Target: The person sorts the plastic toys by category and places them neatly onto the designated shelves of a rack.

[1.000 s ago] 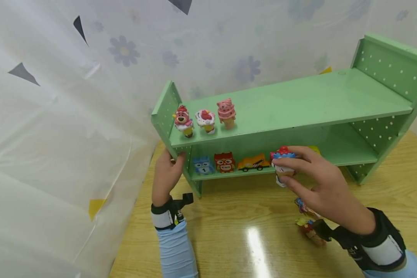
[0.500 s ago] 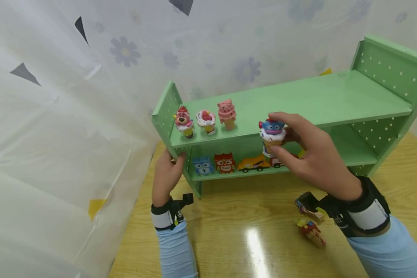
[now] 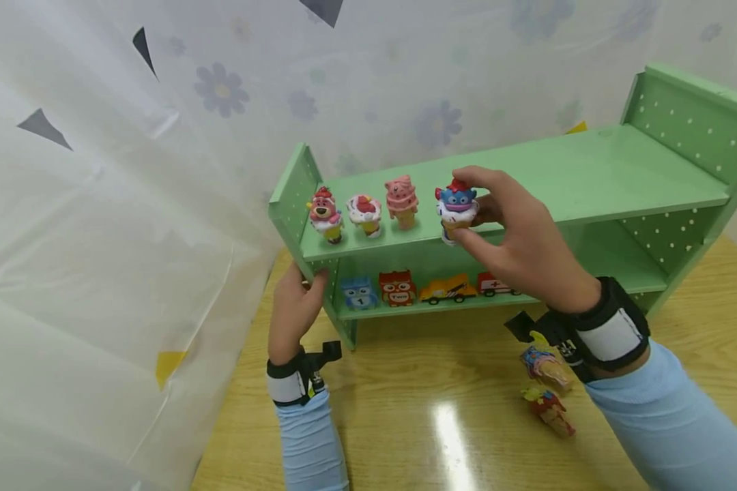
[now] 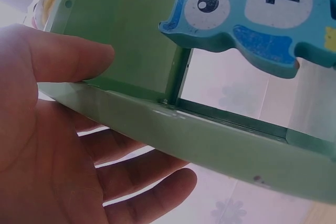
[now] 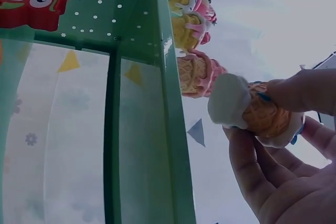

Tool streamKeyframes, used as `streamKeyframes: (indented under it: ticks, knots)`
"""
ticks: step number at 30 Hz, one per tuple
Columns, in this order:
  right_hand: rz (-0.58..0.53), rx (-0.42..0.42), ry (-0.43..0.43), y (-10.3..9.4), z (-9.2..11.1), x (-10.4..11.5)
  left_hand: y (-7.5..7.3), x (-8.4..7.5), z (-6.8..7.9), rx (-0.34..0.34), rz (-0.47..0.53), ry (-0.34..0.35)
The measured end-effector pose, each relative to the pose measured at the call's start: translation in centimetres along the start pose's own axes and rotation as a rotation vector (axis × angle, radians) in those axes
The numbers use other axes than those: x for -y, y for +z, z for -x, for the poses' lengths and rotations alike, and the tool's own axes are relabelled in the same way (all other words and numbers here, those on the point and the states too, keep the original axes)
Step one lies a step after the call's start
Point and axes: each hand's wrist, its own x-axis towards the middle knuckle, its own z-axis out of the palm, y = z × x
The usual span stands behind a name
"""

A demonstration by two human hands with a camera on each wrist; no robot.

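Note:
My right hand (image 3: 522, 239) pinches a blue-faced ice-cream-cone figurine (image 3: 456, 204) between thumb and fingers, upright at the front edge of the green shelf's (image 3: 565, 177) top board. From below, the right wrist view shows the figurine's white base (image 5: 227, 100) beside that board. Left of it on the board stand a pink cone figurine (image 3: 401, 198), a white-topped cone figurine (image 3: 364, 213) and a bear cone figurine (image 3: 324, 215). My left hand (image 3: 295, 310) grips the shelf's left side panel (image 4: 210, 148), thumb on the inner side and fingers on the outer side.
Along the lower board stand a blue owl block (image 3: 359, 293), a red owl block (image 3: 397, 288), an orange tow truck (image 3: 448, 290) and a red ambulance (image 3: 494, 284). Two more cone figurines lie on the wooden table (image 3: 405, 395), one with a red top (image 3: 549, 411). A plastic sheet (image 3: 160, 239) hangs behind.
My right hand has raised the blue-faced figurine from in front of the lower board and moved it left to the top board's edge. My left hand has stayed on the side panel.

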Motion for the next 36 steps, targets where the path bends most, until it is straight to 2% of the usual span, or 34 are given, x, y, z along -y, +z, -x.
streamKeyframes:
  ticks: [8, 18, 29, 36]
  knots:
    - [-0.037, 0.047, 0.061, 1.7, -1.7, -1.2, 0.0, 0.4, 0.3, 0.005, 0.004, -0.014]
    - [0.058, 0.058, 0.087, 1.9, -1.4, -2.8, -0.1, 0.1, -0.1, 0.015, 0.001, 0.005]
    - [0.028, 0.073, 0.086, 2.3, -1.4, -2.9, -0.1, 0.2, -0.1, 0.014, 0.005, -0.025]
    - [0.053, 0.07, 0.096, 2.1, -1.3, -3.1, 0.0, 0.2, -0.2, 0.011, 0.001, -0.008]
